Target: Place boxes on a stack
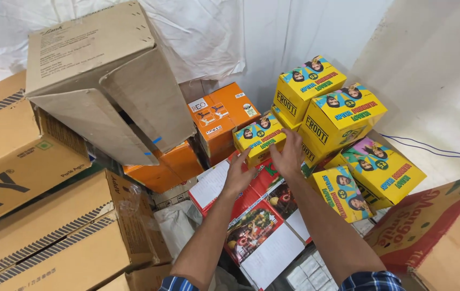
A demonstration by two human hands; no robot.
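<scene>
Now both open hands, left hand (239,173) and right hand (288,156), close on the small yellow printed cardboard carton (258,138) mid-frame; probably light, stiff, best gripped by its sides.

Yellow cartons (343,116) stacked right (printed tops); orange cartons (222,121) centre; brown boxes (52,237) left.

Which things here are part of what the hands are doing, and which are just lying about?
In hand:
- left hand and right hand, both at the small yellow carton
- stacked yellow cartons beside it

Lying about:
- orange boxes
- tipped open brown carton
- brown cartons at left
- red-printed carton at right
</scene>
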